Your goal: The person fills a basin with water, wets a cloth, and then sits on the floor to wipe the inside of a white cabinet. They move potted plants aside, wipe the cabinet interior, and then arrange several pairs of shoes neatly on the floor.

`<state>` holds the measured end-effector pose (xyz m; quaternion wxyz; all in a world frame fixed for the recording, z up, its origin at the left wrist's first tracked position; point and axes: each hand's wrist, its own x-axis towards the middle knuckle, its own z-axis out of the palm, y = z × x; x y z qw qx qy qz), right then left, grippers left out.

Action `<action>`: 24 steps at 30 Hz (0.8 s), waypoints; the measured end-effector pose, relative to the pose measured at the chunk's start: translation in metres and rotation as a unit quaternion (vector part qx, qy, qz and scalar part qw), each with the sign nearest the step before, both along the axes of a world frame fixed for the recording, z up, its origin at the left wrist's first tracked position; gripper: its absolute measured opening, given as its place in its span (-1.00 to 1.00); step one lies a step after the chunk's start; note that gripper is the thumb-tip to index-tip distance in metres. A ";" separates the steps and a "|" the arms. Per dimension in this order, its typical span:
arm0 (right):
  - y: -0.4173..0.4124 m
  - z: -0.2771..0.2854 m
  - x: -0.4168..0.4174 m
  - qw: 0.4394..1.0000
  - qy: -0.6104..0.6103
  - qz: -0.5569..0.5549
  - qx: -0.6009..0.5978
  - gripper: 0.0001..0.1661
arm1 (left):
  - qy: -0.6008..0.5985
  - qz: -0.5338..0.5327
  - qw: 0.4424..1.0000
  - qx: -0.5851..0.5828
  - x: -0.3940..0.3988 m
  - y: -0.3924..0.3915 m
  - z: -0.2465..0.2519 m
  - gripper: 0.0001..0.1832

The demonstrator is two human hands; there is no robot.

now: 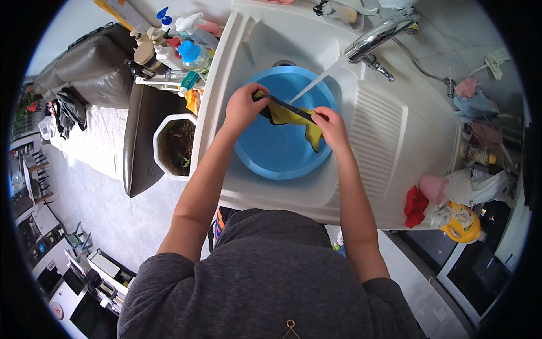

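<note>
A yellow-green cloth item with a black edge band (290, 116) is stretched between my two hands over a blue plastic basin (275, 159). My left hand (247, 105) grips one end of the band, and my right hand (332, 127) pinches the other end. Part of the cloth hangs down beside my right hand. Water runs from a chrome faucet (372, 38) in a stream that falls behind the band into the basin. The basin stands in a white sink (271, 42) with a ribbed washboard (374, 131) on its right side.
Pump and spray bottles (194, 55) crowd a shelf left of the sink, above a planter (159, 148). At the right lie a red cloth (416, 207), a pink cup (432, 186) and a yellow detergent bottle (463, 224). A bottle in plastic (343, 15) lies at the sink's back rim.
</note>
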<state>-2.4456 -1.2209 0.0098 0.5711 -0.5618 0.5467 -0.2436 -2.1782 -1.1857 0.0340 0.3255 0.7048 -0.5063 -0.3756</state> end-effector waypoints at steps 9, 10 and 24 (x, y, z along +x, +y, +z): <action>0.017 -0.044 -0.010 0.993 0.054 -0.073 -0.074 -0.84 | -0.101 -0.028 0.994 0.009 0.001 0.046 -0.040 -0.81; 0.025 -0.038 -0.008 0.993 0.066 -0.068 -0.074 -0.84 | -0.093 -0.029 0.995 0.020 0.001 0.053 -0.041 -0.81; 0.110 0.001 -0.034 0.962 0.185 0.084 -0.183 -0.70 | -0.270 -0.239 0.931 0.063 -0.021 0.111 -0.071 -0.67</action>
